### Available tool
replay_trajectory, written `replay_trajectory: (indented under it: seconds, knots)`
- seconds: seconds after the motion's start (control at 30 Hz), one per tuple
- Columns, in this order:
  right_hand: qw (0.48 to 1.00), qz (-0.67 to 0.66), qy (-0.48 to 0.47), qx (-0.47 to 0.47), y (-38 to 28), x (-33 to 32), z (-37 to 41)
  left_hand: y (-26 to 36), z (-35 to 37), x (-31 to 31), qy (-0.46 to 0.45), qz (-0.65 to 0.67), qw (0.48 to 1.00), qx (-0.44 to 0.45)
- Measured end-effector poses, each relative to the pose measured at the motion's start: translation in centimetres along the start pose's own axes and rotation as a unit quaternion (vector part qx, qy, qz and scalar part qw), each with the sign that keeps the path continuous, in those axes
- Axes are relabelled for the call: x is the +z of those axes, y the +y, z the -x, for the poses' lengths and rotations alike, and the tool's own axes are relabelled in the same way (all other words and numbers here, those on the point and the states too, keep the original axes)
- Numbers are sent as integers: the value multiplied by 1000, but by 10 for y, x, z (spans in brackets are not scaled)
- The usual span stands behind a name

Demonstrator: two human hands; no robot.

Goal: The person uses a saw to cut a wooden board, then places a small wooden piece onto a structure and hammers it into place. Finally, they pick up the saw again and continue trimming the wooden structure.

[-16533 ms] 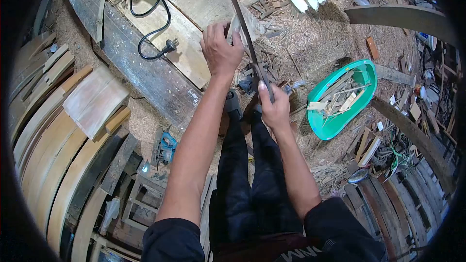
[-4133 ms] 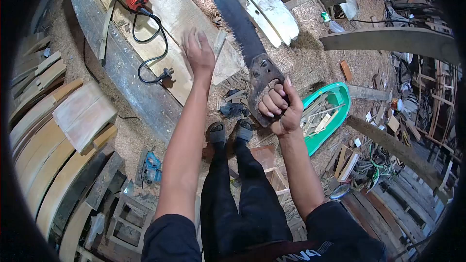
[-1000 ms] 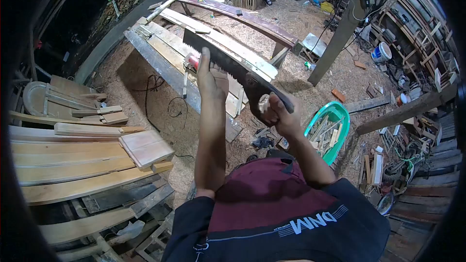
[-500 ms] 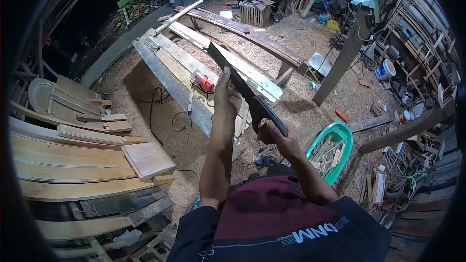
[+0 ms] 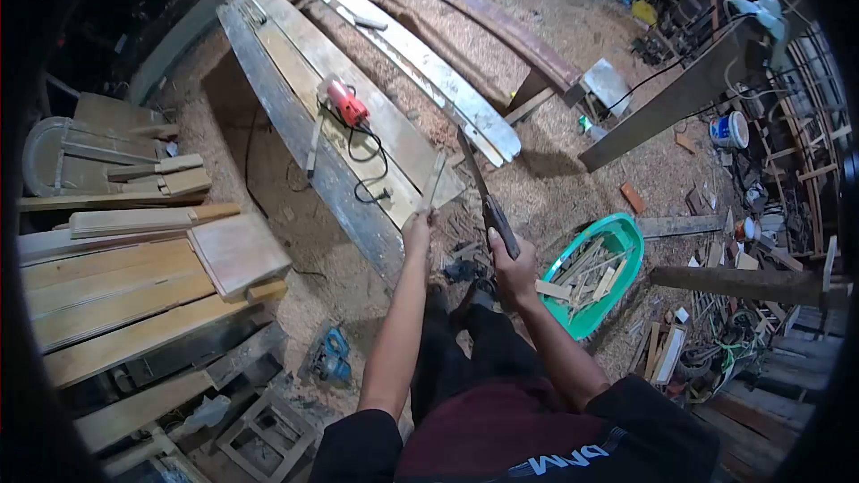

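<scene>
My right hand (image 5: 514, 266) is closed around the dark handle of a long, dark-bladed handsaw (image 5: 478, 181), whose blade points up and away from me. My left hand (image 5: 419, 231) is closed on the lower end of a thin wooden strip (image 5: 435, 181), left of the saw and apart from it. Beyond the strip, long planks (image 5: 335, 80) lie side by side on a low bench. A red power tool (image 5: 347, 104) with a black cord rests on them.
A green tub (image 5: 637, 255) of wood offcuts stands at my right. A blue power tool (image 5: 335, 358) sits on the floor near my left. Stacked boards (image 5: 116, 291) fill the left side. A post (image 5: 662, 98) leans at the right, beyond which is a long reddish bench (image 5: 501, 22).
My view has tilted down. My left hand has left the saw blade and now grips the wooden strip. My right hand has lowered the saw, its blade turned more upright.
</scene>
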State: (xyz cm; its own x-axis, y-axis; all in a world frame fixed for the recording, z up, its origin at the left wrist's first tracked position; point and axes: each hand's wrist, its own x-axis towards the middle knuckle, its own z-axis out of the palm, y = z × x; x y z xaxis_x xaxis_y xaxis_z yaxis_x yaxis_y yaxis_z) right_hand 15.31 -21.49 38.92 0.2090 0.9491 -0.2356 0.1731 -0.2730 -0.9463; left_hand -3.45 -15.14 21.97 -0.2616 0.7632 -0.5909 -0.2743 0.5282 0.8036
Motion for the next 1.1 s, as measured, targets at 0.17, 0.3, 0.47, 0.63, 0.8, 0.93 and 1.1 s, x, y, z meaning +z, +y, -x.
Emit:
replay_trajectory:
  seconds: [0.17, 0.3, 0.47, 0.63, 0.8, 0.93, 1.1]
  knots:
    - [999, 11, -4, 30, 79, 33, -63, -52, -91, 22, 135, -265, 938, 177]
    - [998, 62, -2, 4, 144, 69, -104, -54, -166, 42, 245, -449, 825, 239]
    - [999, 49, -18, 15, 187, 100, -141, -55, -226, 64, 276, -472, 816, 188]
    - [998, 52, -27, 15, 191, 106, -148, -83, -239, 63, 329, -515, 764, 207]
    - [993, 88, -54, 50, 166, 101, -162, -77, -238, 69, 329, -530, 761, 177]
    - [991, 110, -65, 40, 150, 109, -173, -71, -240, 69, 321, -536, 764, 163]
    - [990, 102, -55, 85, 147, 114, -185, -68, -242, 70, 310, -537, 769, 153]
